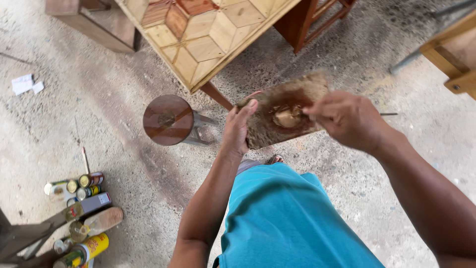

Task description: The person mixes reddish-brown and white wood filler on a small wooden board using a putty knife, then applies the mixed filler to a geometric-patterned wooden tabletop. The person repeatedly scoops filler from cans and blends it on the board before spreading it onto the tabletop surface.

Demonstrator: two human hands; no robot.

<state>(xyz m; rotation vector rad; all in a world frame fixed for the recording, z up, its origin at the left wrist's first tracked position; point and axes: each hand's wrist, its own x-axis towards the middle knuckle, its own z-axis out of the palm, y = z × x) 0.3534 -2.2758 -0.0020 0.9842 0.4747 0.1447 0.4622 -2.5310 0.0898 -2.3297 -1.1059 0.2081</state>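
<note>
My left hand (238, 128) grips the left edge of a small stained wooden board (277, 124) and holds it up in front of me. A lump of brown paste (287, 117) sits in the board's dark middle. My right hand (346, 119) is closed with its fingertips at the paste; something thin may be pinched in it, but blur hides it. My teal shorts (287, 218) fill the lower centre.
A table with a patterned inlaid wooden top (198, 34) stands ahead. A round wooden stool (167, 120) is on the concrete floor to the left. Several cans, bottles and a spray can (82, 213) lie at lower left. Wooden furniture parts (453, 54) stand at right.
</note>
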